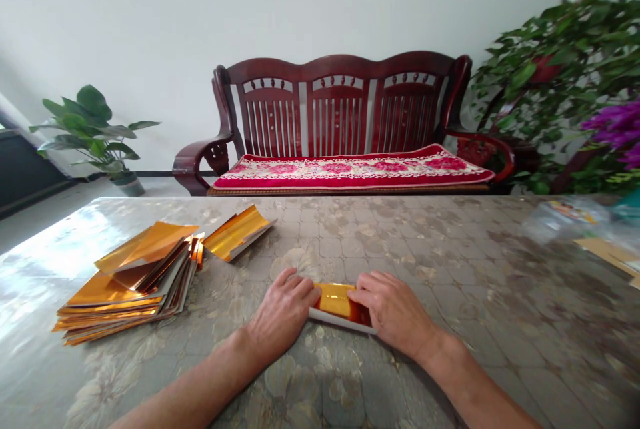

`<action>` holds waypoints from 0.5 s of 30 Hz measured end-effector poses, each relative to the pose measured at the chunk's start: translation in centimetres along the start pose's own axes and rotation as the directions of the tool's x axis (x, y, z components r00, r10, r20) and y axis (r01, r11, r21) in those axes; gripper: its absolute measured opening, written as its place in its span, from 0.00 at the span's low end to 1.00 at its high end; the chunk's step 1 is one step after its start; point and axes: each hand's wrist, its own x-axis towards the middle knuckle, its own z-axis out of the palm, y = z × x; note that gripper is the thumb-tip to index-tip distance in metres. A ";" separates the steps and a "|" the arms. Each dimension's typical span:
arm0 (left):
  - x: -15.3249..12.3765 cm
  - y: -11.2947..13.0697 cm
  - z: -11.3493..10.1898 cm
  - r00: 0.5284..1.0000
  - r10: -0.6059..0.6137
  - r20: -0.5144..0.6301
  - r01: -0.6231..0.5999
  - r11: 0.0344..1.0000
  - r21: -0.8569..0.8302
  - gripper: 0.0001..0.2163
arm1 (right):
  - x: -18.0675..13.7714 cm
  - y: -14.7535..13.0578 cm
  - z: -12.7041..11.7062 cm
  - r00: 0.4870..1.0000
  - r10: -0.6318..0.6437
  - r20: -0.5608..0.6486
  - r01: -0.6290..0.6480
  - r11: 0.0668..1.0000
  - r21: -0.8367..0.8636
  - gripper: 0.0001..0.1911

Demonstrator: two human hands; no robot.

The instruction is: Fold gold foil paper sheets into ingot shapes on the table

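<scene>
A sheet of shiny gold foil paper [336,300] lies on the table in front of me, partly folded, with a pale strip along its near edge. My left hand [286,302] grips its left end, fingers curled over it. On the right end, my right hand [390,305] is closed in the same way, its thumb hidden in part. Left of my hands stands a thick, uneven stack of gold foil paper [125,299]. Behind that stack, a folded gold sheet [239,232] rests by itself.
The table [400,242] has a patterned, glossy cover. Clear plastic packaging [565,219] and a tan piece of cardboard [607,255] lie at its right end. Beyond stands a dark red wooden bench [335,109] with a red floral mat [350,170]. Potted plants [97,125] flank it.
</scene>
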 end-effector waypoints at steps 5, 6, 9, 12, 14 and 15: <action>0.1 0.4 -0.3 0.999 0.035 0.030 -0.036 0.998 0.041 0.11 | -0.1 0.1 0.1 0.997 0.074 -0.001 -0.074 0.997 0.008 0.15; 0.1 0.4 -0.3 0.999 0.041 0.026 -0.042 0.998 0.046 0.11 | -0.1 0.1 0.0 0.996 0.086 -0.004 -0.086 0.996 0.009 0.14; 0.0 0.2 -0.2 0.999 0.049 -0.001 -0.049 0.998 0.039 0.10 | -0.1 0.1 -0.3 0.993 0.121 -0.007 -0.121 0.992 0.017 0.12; 0.1 -0.1 0.0 0.999 0.021 -0.024 -0.022 1.000 -0.015 0.09 | -0.1 0.4 -0.5 0.982 0.190 0.000 -0.189 0.981 0.030 0.10; 0.3 -0.4 0.1 1.000 -0.002 -0.030 0.001 0.998 -0.057 0.08 | 0.1 0.8 -0.4 0.967 0.256 0.011 -0.257 0.965 0.059 0.09; 0.4 -0.5 0.0 1.000 -0.010 -0.029 0.007 0.997 -0.074 0.08 | 0.1 1.0 -0.3 0.958 0.286 0.020 -0.286 0.955 0.082 0.08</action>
